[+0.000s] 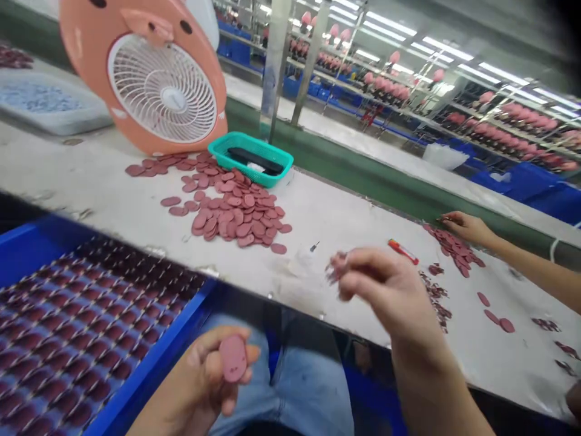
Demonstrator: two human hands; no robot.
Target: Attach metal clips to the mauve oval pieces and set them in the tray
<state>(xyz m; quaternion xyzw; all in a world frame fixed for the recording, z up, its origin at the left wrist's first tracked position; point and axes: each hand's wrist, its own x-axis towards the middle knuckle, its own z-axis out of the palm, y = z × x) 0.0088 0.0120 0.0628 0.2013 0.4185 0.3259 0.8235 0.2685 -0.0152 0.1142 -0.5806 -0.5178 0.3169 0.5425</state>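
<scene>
My left hand (200, 381) is closed on a pink oval disc (233, 358), held above my lap with its flat face toward me. Two small dark marks show near the disc's lower end. Over the table's front part, my right hand (385, 284) pinches a small clump of reddish-brown bits (336, 266), blurred by motion. A big heap of similar pink oval discs (238, 212) lies on the white table beyond my hands. Beside my right wrist is a scatter of small reddish-brown pieces (438, 303).
An orange animal-shaped fan (213, 79) stands behind the heap, beside a green basket (284, 169) with a black item inside. At left, a blue crate (27, 236) holds rows of discs. Another person's hand (467, 229) reaches over a smaller disc pile (454, 248) near a red-green marker (403, 251).
</scene>
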